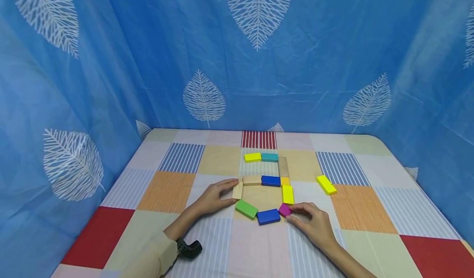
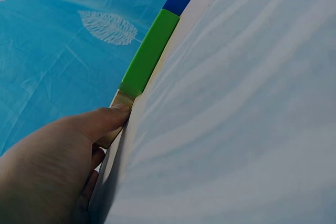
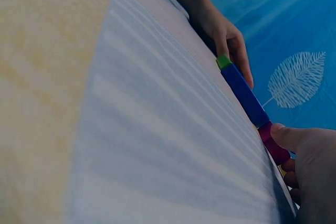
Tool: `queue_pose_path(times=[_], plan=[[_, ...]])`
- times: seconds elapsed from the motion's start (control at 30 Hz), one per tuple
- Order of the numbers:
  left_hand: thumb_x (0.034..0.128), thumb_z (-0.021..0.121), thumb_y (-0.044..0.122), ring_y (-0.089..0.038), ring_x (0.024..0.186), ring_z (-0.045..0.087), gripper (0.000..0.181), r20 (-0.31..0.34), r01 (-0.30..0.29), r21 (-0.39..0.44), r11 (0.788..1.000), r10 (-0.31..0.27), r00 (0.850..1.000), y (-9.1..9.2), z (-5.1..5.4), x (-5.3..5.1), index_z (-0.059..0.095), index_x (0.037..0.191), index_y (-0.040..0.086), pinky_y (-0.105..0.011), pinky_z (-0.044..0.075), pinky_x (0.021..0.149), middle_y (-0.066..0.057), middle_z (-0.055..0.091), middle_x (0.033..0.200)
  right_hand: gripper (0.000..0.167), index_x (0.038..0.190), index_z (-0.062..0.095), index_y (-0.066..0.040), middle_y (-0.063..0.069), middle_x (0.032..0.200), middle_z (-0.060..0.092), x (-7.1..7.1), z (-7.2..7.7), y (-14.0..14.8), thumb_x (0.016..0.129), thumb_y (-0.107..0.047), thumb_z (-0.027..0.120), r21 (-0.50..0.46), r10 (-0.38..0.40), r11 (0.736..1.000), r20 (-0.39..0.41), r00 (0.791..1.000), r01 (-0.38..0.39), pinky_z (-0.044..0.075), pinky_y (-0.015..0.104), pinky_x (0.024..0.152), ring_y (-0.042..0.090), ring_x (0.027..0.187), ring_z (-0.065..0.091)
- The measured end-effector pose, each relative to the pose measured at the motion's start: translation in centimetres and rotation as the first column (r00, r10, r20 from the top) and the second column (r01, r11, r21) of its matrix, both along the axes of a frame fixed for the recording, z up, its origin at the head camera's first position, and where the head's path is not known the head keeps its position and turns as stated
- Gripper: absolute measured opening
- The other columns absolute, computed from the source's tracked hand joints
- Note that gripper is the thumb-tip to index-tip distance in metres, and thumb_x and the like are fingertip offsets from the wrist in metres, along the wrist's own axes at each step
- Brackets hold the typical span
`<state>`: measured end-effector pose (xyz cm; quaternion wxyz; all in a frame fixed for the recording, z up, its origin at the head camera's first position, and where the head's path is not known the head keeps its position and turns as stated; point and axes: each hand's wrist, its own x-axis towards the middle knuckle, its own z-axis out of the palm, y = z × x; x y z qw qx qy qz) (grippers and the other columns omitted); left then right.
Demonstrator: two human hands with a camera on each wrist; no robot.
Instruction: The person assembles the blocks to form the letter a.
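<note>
Flat wooden blocks lie end to end in a figure resembling a 9. My left hand (image 1: pixel 214 196) holds a plain wooden block (image 1: pixel 237 191) at the lower left, its thumb and fingers at the block's ends. In the left wrist view the thumb presses on that block, beside the green block (image 2: pixel 149 53). At the lower right, my right hand (image 1: pixel 314 225) pinches a small magenta block (image 1: pixel 284 210) between thumb and fingertips. The magenta block touches the end of a blue block (image 3: pixel 244 95). A yellow block (image 1: pixel 287 195) stands just above it.
Farther back are a yellow block (image 1: pixel 252 157), a teal block (image 1: pixel 269 157) and a brown wooden block (image 1: pixel 283 167). A loose yellow block (image 1: pixel 326 184) lies to the right. The patchwork tablecloth (image 1: pixel 148 232) covers the table; a blue leaf-patterned curtain (image 1: pixel 303 76) surrounds it.
</note>
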<state>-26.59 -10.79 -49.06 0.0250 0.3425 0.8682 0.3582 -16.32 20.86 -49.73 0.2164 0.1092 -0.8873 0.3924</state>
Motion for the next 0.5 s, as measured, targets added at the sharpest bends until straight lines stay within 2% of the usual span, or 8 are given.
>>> queue_pose_path(times=[0.13,0.23,0.33,0.43,0.5], plan=[[0.0828,0.070,0.028,-0.024,0.126,0.041,0.059,-0.007,-0.007,0.002,1.000,0.007,1.000,0.0,-0.1,0.0,0.049,0.135,0.010,-0.040,0.035,0.102,-0.005,0.047,0.136,0.031,0.090,0.070,-0.017,-0.014,0.085,0.064,-0.1,-0.1,0.1,0.063,-0.015,0.085,0.002,0.008,1.000,-0.024,1.000,-0.008,0.044,0.007,0.075,0.007,0.081,0.059],[0.0827,0.070,0.028,-0.024,0.126,0.041,0.059,-0.009,-0.007,0.010,1.000,0.007,1.000,0.0,-0.2,0.0,0.049,0.135,0.010,-0.039,0.035,0.102,-0.005,0.047,0.136,0.033,0.092,0.069,-0.015,-0.010,0.087,0.064,-0.2,-0.1,0.2,0.063,-0.015,0.085,0.013,0.029,1.000,-0.092,0.995,-0.028,0.044,0.008,0.075,0.008,0.081,0.057],[0.0825,0.070,0.027,-0.024,0.126,0.041,0.059,-0.005,-0.005,0.017,1.000,0.005,1.000,0.0,-0.3,0.0,0.049,0.134,0.010,-0.040,0.035,0.102,-0.006,0.047,0.136,0.037,0.097,0.069,-0.014,-0.006,0.091,0.065,-0.4,0.0,0.3,0.064,-0.013,0.085,0.007,0.097,0.995,-0.154,0.983,-0.097,0.043,0.010,0.079,0.011,0.086,0.056],[0.0826,0.070,0.027,-0.024,0.126,0.041,0.059,-0.006,-0.004,0.016,1.000,0.004,1.000,-0.1,-0.3,0.0,0.049,0.134,0.010,-0.040,0.035,0.102,-0.006,0.047,0.136,0.040,0.102,0.068,-0.012,-0.004,0.098,0.066,-0.7,0.4,0.1,0.065,-0.011,0.084,-0.014,0.200,0.978,-0.192,0.961,-0.207,0.042,0.011,0.083,0.011,0.093,0.055],[0.0826,0.070,0.027,-0.024,0.126,0.041,0.059,-0.006,-0.001,0.018,1.000,0.001,1.000,0.0,-0.3,0.0,0.049,0.134,0.009,-0.040,0.035,0.102,-0.006,0.047,0.136,0.041,0.103,0.067,-0.008,0.001,0.100,0.066,-0.5,1.7,-0.6,0.065,-0.006,0.083,-0.023,0.252,0.965,-0.194,0.948,-0.261,0.042,0.012,0.087,0.015,0.097,0.056]])
